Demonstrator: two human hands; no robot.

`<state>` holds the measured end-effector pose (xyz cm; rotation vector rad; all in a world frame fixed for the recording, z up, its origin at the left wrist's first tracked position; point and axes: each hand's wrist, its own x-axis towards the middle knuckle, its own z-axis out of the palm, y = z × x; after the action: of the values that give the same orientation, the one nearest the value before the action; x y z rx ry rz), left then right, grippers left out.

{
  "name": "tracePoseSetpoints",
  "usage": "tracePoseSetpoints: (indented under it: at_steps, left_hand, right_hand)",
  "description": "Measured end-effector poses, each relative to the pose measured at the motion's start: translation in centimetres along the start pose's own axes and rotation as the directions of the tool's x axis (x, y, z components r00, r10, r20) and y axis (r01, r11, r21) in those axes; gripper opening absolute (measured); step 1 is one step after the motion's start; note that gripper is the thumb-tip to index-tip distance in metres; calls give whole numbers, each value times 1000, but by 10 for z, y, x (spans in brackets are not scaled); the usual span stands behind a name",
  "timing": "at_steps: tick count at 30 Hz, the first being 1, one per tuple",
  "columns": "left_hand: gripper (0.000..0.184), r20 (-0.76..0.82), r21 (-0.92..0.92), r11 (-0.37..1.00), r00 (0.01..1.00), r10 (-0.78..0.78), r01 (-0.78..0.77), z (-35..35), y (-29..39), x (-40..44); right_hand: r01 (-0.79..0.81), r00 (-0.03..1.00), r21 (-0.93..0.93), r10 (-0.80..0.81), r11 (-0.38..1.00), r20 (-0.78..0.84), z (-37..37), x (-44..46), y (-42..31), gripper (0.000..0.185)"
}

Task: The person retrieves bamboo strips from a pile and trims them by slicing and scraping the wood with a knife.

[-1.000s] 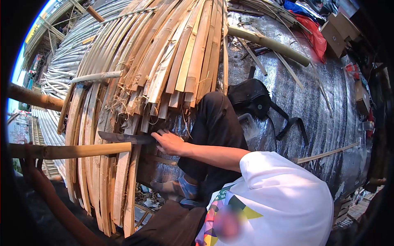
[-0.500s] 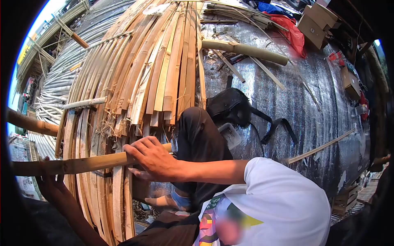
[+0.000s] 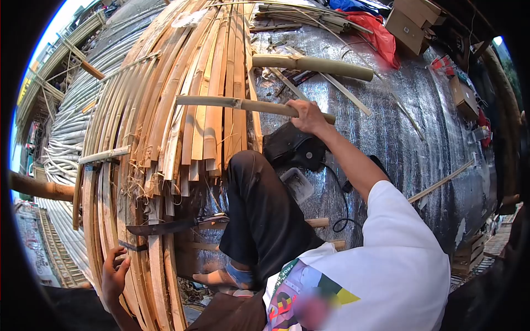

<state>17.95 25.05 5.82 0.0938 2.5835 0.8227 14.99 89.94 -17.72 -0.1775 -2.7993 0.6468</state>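
Note:
My right hand [image 3: 308, 117] is wrapped round one end of a bamboo strip [image 3: 237, 103]. The strip is raised above the pile of split bamboo [image 3: 187, 127], its other end pointing left. At the lower left, my left hand [image 3: 115, 275] holds nothing; its fingers are loosely bent and apart, close to the long bamboo slats [image 3: 157, 270]. A machete [image 3: 163, 227] with a dark blade lies across those slats, its handle towards my bent knee [image 3: 245, 171].
A black bag [image 3: 295, 146] and a clear plastic tub [image 3: 297, 185] sit beyond my knee on the silvery foil sheet [image 3: 419, 160]. A thick bamboo pole [image 3: 314, 65] lies farther off. Cardboard boxes [image 3: 411, 25] and a red plastic bag [image 3: 378, 38] are at the back right.
My right hand has carried the bamboo strip up and to the right. My left hand has let go of the strip and dropped lower. The machete now shows on the slats.

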Motion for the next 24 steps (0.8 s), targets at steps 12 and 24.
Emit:
tracePoseSetpoints:
  at_steps: [12, 24]
  left_hand:
    - [40, 3, 118, 979, 985, -170, 169, 0, -61, -4]
    - [39, -10, 138, 982, 992, -129, 130, 6, -30, 2]
  right_hand:
    - [-701, 681, -474, 696, 533, -225, -46, -59, 180, 55]
    - [-311, 872, -525, 458, 792, 175, -226, 29, 187, 43]
